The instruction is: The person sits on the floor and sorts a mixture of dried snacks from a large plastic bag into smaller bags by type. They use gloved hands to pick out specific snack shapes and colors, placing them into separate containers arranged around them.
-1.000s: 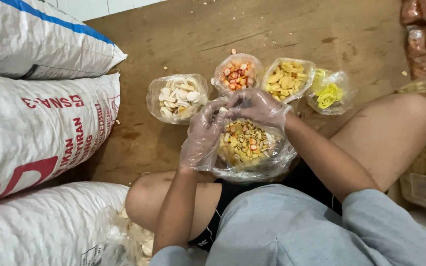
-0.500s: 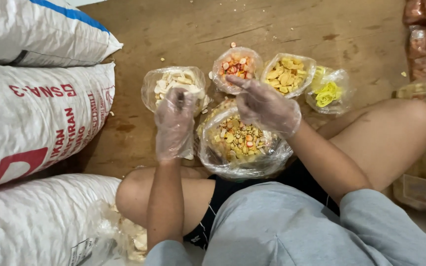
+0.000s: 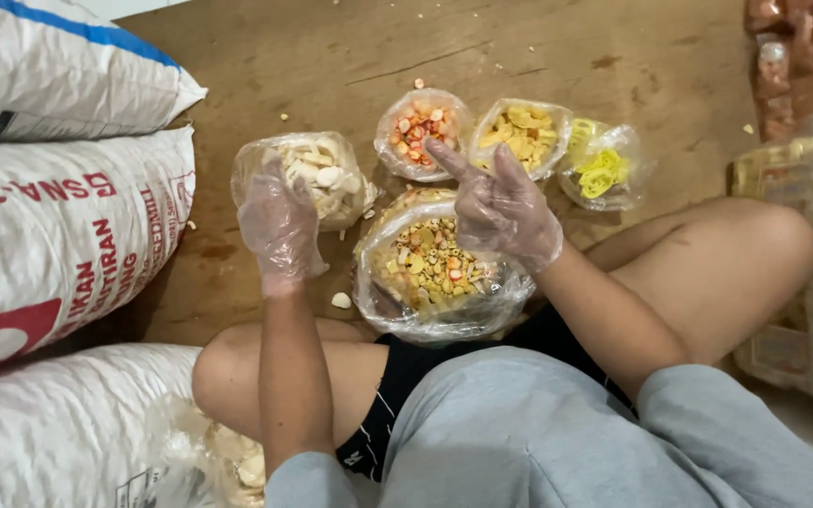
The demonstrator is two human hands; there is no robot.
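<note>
While gloved, hands (image 3: 388, 216) flanking mixed-cracker bag (image 3: 435, 273).

View: single, head-worn | Direction: steeply down, forward over lap | Range: close, arm's reach | Field: hands, bags (image 3: 433, 273), floor (image 3: 331, 66)

White printed sacks (image 3: 58, 235) stacked left — clear snack bags (image 3: 312, 174) mid-floor, wrapped packets (image 3: 802, 56) right.
</note>
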